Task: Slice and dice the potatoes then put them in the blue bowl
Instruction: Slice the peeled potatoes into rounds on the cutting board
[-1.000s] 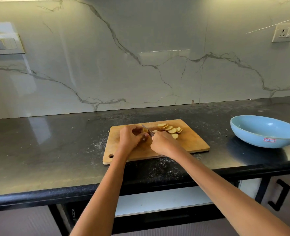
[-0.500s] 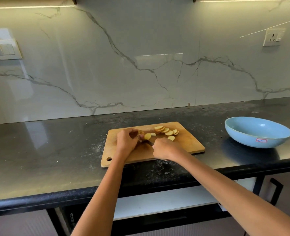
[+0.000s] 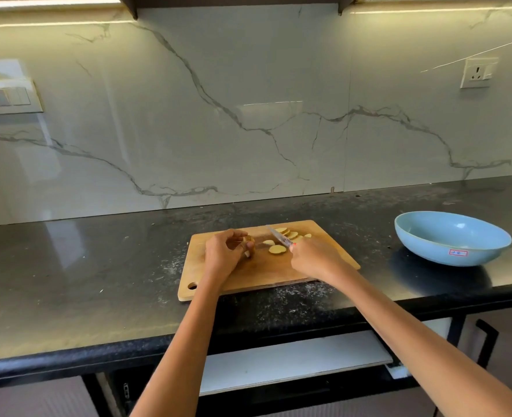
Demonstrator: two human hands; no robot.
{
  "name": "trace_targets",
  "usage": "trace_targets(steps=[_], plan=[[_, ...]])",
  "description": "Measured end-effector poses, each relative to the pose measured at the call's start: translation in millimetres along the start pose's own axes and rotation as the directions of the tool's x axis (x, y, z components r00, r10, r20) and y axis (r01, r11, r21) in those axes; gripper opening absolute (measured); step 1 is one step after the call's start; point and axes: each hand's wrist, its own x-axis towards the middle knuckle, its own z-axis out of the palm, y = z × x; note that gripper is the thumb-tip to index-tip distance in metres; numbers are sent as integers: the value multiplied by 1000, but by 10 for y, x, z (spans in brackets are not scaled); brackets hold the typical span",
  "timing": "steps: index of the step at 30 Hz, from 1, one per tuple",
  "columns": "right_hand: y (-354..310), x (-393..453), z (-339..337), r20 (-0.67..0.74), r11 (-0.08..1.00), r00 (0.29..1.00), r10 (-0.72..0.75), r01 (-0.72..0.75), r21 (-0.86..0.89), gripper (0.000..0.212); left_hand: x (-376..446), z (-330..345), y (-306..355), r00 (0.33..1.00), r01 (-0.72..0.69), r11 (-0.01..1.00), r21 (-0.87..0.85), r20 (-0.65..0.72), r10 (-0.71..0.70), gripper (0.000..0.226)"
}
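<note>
A wooden cutting board [image 3: 218,275] lies on the black counter. My left hand [image 3: 223,254] pinches the small remaining end of a potato [image 3: 247,239] on the board. My right hand [image 3: 314,257] grips a knife [image 3: 278,236] whose blade points up and to the left, lifted clear of the potato end. Several round potato slices [image 3: 277,249] lie between my hands and toward the board's far right. The blue bowl [image 3: 451,237] stands on the counter to the right, with nothing visible inside it.
The black counter [image 3: 83,281] ends at a marble backsplash. A wall socket [image 3: 478,73] is at the upper right and a switch panel [image 3: 6,99] at the left. A pulled-out white shelf [image 3: 293,361] sits under the counter edge.
The knife came down through the potato, then drew away to the right. New slices now lie between my hands, and the piece in my left hand is smaller.
</note>
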Motion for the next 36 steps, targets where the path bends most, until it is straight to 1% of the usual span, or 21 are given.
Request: trace_targets(steps=[5, 8, 17, 23, 26, 28, 32, 36], plan=[[-223, -15, 80, -26, 997, 998, -64, 65, 31, 33, -12, 10, -7, 999, -35, 999, -6, -14, 35, 30], [-290, -24, 157, -8, 997, 998, -58, 58, 50, 34, -2, 24, -37, 998, -46, 999, -3, -31, 46, 32], [-324, 0, 210, -25, 994, 999, -22, 25, 106, 33, 26, 39, -32, 998, -38, 999, 24, -42, 39, 32], [-364, -3, 197, 6, 990, 1000, -18, 17, 138, 31, 39, 47, -22, 998, -38, 998, 47, -49, 40, 32], [-437, 52, 187, -5, 987, 1000, -30, 31, 157, 27, 22, 38, -20, 997, -70, 997, 39, -37, 72, 28], [-499, 132, 179, 0, 985, 1000, -28, 28, 169, 28, 1, 22, -20, 994, -93, 995, 34, -51, 95, 25], [-511, 153, 189, 63, 989, 997, -33, 24, 143, 30, -24, 3, -9, 988, -125, 991, 53, -81, 129, 18], [-463, 98, 205, 91, 995, 995, -34, 25, 97, 29, -9, 23, 3, 993, -93, 995, 24, -65, 94, 17]])
